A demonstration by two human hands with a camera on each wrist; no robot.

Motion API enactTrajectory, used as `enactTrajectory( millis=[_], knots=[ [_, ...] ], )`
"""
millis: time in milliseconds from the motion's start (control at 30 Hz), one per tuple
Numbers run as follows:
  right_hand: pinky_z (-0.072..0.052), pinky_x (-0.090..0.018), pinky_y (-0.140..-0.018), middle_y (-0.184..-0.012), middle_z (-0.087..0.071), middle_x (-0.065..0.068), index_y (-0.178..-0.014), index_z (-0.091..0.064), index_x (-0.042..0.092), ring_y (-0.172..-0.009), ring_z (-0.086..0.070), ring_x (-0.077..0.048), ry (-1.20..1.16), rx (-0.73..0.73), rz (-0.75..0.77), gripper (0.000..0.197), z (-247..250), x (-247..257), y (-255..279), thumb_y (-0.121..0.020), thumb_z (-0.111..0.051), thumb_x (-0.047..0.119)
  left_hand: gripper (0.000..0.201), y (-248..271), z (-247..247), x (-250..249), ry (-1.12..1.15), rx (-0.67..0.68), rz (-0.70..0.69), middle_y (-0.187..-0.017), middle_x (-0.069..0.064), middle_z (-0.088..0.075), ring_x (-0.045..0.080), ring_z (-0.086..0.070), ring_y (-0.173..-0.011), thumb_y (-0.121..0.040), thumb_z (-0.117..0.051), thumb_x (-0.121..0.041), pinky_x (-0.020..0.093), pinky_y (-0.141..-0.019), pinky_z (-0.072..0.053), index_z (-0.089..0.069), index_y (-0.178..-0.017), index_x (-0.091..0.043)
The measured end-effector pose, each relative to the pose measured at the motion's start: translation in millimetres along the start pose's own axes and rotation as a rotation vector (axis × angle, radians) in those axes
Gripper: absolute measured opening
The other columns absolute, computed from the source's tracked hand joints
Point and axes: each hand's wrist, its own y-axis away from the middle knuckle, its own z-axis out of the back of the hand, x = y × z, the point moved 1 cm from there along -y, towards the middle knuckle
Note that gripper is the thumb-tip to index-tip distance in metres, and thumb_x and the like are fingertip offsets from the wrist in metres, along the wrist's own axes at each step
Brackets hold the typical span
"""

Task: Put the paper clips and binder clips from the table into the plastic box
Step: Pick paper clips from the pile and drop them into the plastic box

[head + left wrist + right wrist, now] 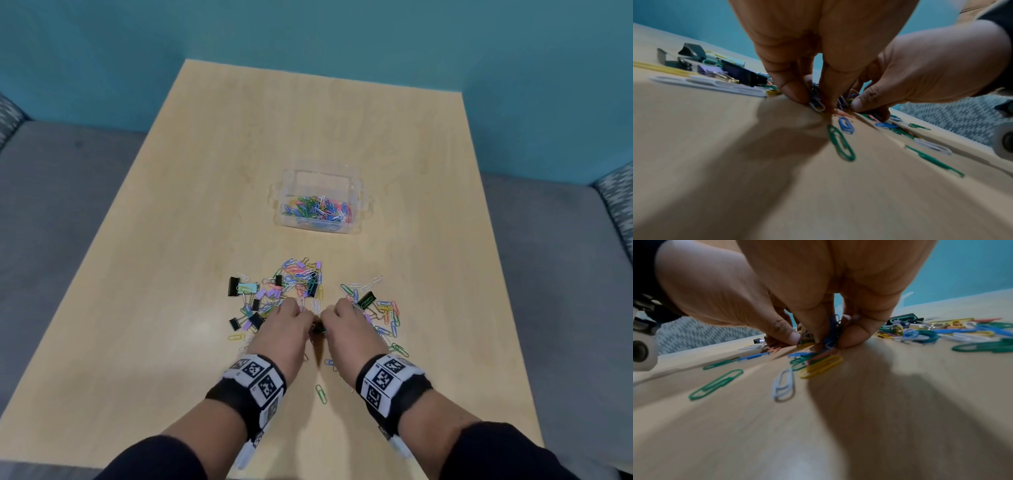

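A clear plastic box (317, 200) stands mid-table with several coloured paper clips lying in it. Nearer me a loose heap of paper clips (301, 279) and binder clips (234, 286) is spread over the table. My left hand (291, 320) and right hand (346, 320) are side by side at the heap's near edge, fingertips down on the table. In the left wrist view the left hand (813, 100) pinches a small bunch of paper clips (817, 106). The right hand (830, 339) pinches blue and dark paper clips (833, 331) between thumb and fingers.
A black binder clip (365, 299) lies just right of my right hand among more paper clips (390, 315). A lone green paper clip (321, 394) lies between my wrists. The wooden table (205, 171) has grey upholstered seats on both sides and a teal wall behind.
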Motion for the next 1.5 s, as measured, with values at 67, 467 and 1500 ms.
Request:
enactTrajectory(
  millis=[67, 467, 1500],
  knots=[
    [-0.038, -0.036, -0.065, -0.103, -0.042, -0.011, -0.095, -0.047, 0.012, -0.088, -0.042, -0.027, 0.005, -0.003, 0.03, 0.039, 3, -3, 1, -0.066, -0.051, -0.012, 0.022, 0, 2, 2, -0.044, 0.01, -0.02, -0.092, 0.001, -0.038, 0.016, -0.031, -0.07, -0.074, -0.062, -0.004, 0.028, -0.06, -0.028, -0.051, -0.088, -0.017],
    [-0.029, -0.028, -0.049, -0.08, -0.032, 0.005, -0.074, -0.029, 0.022, -0.052, -0.035, -0.017, -0.042, -0.107, 0.045, 0.04, 11, -17, 2, -0.082, -0.064, 0.004, 0.02, 5, 10, 6, 0.065, 0.013, 0.024, -0.072, -0.007, -0.037, 0.014, -0.042, -0.057, -0.072, -0.07, -0.005, 0.029, -0.048, -0.039, -0.057, -0.075, -0.019],
    [-0.048, -0.035, -0.073, -0.092, -0.062, -0.007, -0.088, -0.061, 0.014, -0.082, -0.059, -0.028, -0.157, -0.098, -0.153, 0.015, 132, -74, -96, -0.089, -0.049, 0.023, 0.024, -83, 114, 21, 0.244, -0.174, 0.041, -0.1, 0.004, -0.057, 0.024, -0.06, -0.082, -0.087, -0.059, -0.03, 0.034, -0.076, -0.048, -0.064, -0.108, -0.02]
  ],
)
